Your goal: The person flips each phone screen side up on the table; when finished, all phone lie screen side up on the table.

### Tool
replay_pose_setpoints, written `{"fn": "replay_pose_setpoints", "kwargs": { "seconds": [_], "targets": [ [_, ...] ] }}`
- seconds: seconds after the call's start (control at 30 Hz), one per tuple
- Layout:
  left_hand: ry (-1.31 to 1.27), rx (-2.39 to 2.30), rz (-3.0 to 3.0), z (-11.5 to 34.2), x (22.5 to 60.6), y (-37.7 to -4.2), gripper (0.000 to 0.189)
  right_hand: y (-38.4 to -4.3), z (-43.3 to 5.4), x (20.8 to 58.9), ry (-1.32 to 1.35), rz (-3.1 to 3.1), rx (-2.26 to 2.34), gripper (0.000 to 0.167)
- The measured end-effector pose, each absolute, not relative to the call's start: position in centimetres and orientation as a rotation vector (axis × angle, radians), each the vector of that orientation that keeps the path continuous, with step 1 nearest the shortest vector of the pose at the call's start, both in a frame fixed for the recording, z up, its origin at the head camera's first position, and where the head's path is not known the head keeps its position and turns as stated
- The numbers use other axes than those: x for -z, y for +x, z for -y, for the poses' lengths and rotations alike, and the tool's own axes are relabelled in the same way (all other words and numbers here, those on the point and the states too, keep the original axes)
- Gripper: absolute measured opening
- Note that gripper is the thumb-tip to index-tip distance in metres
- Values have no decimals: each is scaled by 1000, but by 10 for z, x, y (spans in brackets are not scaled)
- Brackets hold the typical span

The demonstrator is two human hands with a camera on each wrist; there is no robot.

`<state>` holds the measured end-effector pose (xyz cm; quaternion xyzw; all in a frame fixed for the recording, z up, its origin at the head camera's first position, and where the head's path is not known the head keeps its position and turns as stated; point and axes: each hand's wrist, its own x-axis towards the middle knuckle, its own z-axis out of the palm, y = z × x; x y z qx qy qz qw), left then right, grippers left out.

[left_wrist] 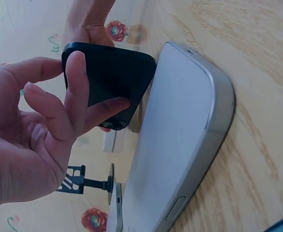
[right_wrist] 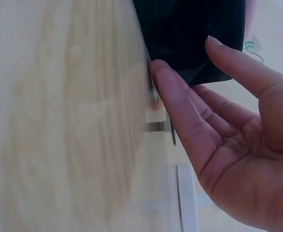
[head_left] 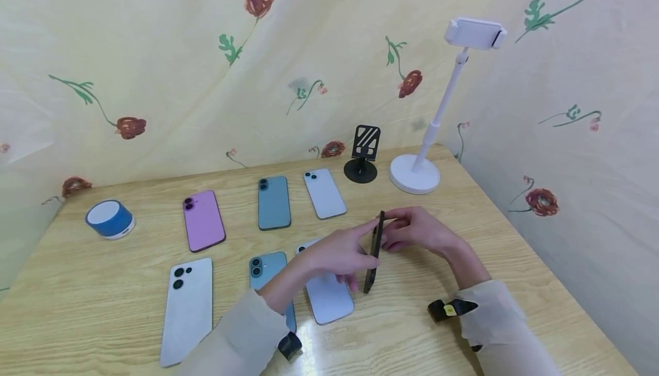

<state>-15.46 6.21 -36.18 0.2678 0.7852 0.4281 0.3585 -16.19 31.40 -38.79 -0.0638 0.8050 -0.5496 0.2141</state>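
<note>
The left hand [left_wrist: 30,140] filled the left wrist view, its fingers [left_wrist: 76,92] curled round the black phone [left_wrist: 114,79]; only the head view showed that phone [head_left: 374,250] standing on edge on the counter [head_left: 515,250]. The right hand [head_left: 419,230] steadied it from behind, fingers nearly straight (thumb placement unclear). Beside the black phone lay a pale blue phone [head_left: 329,296]. Behind it hung a flowered cloth [head_left: 206,78].
</note>
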Motion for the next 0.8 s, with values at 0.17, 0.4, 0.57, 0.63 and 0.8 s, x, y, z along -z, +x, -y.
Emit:
{"fn": "replay_pose_setpoints", "kwargs": {
  "seconds": [0.17, 0.4, 0.57, 0.63, 0.8],
  "targets": [
    [731, -1112, -2002, -57, 361, -156, 85, -162, -311, 389, -136, -2236, 1514, 59],
    [719, -1170, -1967, -50, 364, -158, 85, -163, -307, 390, -113, -2248, 1516, 58],
    [714, -1211, -1922, -44, 366, -161, 85, -163, -305, 391, -87, -2240, 1526, 57],
    [703, -1221, -1913, -42, 367, -162, 85, -163, -305, 392, -69, -2238, 1530, 56],
    [664, -1247, -1891, -38, 369, -163, 85, -163, -305, 392, -37, -2238, 1535, 56]
  ]
}}
